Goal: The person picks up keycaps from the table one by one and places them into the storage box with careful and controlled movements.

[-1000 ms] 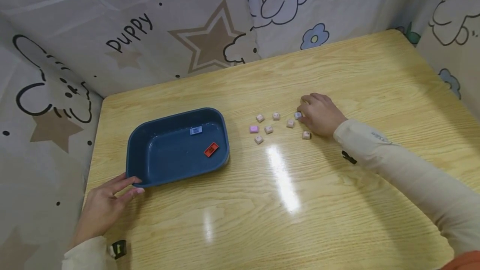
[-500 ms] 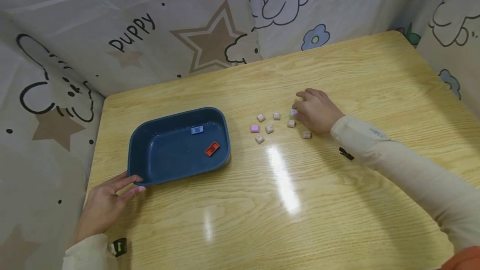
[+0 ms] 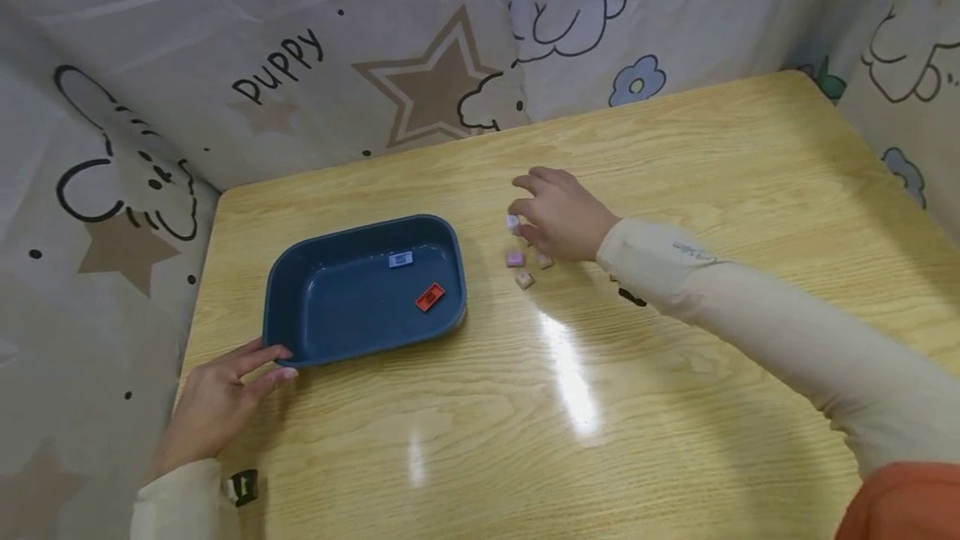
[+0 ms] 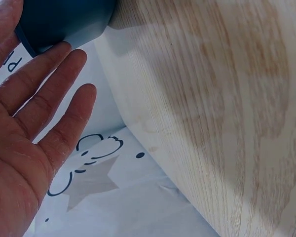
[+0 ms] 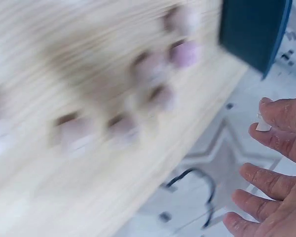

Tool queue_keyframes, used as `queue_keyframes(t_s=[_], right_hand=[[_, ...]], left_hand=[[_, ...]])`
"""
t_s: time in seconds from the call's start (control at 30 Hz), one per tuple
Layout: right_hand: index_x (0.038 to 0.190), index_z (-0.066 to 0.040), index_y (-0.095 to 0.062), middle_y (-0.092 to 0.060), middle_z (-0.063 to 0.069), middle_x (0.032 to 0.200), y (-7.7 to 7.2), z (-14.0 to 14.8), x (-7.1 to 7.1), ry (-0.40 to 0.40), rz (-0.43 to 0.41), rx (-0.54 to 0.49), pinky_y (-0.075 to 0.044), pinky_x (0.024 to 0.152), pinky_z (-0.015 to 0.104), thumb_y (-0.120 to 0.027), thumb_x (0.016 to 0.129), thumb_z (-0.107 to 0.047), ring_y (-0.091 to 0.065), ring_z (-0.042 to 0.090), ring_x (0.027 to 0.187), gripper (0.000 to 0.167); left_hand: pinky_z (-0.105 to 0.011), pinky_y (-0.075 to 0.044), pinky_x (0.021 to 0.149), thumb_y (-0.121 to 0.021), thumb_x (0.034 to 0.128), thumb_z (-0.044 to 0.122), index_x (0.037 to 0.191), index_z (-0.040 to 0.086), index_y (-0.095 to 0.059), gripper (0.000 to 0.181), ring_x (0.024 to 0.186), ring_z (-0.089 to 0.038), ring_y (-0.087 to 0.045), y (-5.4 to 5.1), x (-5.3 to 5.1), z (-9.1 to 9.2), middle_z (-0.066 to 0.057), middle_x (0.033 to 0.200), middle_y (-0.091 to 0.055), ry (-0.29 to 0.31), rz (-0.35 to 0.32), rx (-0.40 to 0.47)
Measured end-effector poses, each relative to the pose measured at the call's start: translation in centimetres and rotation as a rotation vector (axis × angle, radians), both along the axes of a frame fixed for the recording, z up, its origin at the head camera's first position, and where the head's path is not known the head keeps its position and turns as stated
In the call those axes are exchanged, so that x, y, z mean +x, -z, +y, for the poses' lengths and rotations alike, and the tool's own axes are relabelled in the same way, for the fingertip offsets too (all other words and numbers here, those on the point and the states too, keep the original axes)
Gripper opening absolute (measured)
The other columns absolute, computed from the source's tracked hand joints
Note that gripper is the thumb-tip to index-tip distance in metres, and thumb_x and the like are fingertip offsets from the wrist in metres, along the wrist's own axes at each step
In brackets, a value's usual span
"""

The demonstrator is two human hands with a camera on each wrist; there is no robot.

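My right hand [image 3: 564, 213] pinches a pale keycap [image 3: 513, 223] between thumb and index finger, over the loose keycaps. The right wrist view shows the pinched keycap [image 5: 263, 123] clearly, the other fingers spread apart. Under and beside this hand lie several beige keycaps [image 3: 524, 279] and a pink keycap [image 3: 515, 258]; some are hidden by the hand and sleeve. My left hand [image 3: 213, 398] touches the near left corner of a dark blue plastic basin [image 3: 360, 352], fingers mostly straight. In the left wrist view those fingers [image 4: 49, 106] extend loosely by the basin wall [image 4: 69, 22].
Inside the basin lie a light blue tile [image 3: 401, 259] and a red tile [image 3: 431, 297]. The wooden table [image 3: 420, 423] meets a printed cloth backdrop [image 3: 322, 115] behind and at both sides.
My right hand has lifted the pale keycap and carried it left toward the basin, passing over the other keycaps. The left hand stays at the basin corner. The head view has shifted slightly.
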State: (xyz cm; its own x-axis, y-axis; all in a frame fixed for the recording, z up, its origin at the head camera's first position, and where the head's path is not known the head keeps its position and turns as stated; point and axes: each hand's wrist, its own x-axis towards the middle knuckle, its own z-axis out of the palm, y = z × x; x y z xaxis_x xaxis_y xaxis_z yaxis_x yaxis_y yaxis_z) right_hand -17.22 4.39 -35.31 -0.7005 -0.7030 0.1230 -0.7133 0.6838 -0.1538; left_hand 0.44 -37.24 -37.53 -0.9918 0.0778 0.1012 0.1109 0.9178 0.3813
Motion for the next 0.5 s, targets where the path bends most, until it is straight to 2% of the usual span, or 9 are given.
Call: queue_keyframes(t_s=[0.2, 0.33, 0.5], right_hand=[[0.114, -0.012, -0.068, -0.05, 0.02, 0.141, -0.8, -4.4, 0.4, -0.08, -0.026, 0.04, -0.035, 0.114, 0.052, -0.059, 0.095, -0.026, -0.043, 0.04, 0.135, 0.025], [0.115, -0.014, -0.068, -0.049, 0.018, 0.143, -1.1, -6.7, 0.5, -0.098, -0.029, 0.074, -0.035, 0.115, 0.05, -0.059, 0.095, -0.028, -0.041, 0.038, 0.137, 0.026], [0.116, -0.016, -0.068, -0.049, 0.016, 0.144, -1.4, -8.7, 0.5, -0.123, -0.013, 0.123, -0.033, 0.116, 0.049, -0.058, 0.096, -0.029, -0.041, 0.036, 0.137, 0.027]], left_hand=[[-0.061, -0.051, 0.08, -0.077, 0.0791, 0.02, 0.096, 0.009, -0.075, 0.021, 0.105, -0.049, -0.063, 0.1, 0.3, -0.1, -0.032, 0.115, -0.064, 0.012, -0.007, 0.006], [-0.059, -0.052, 0.078, -0.078, 0.0779, 0.018, 0.096, 0.008, -0.075, 0.021, 0.104, -0.048, -0.064, 0.0, 0.2, -0.1, -0.032, 0.114, -0.065, 0.03, 0.017, -0.001], [-0.059, -0.052, 0.079, -0.077, 0.0792, 0.02, 0.098, 0.008, -0.075, 0.022, 0.105, -0.049, -0.063, -0.3, 0.1, -0.1, -0.032, 0.116, -0.064, 0.022, 0.005, 0.002]])
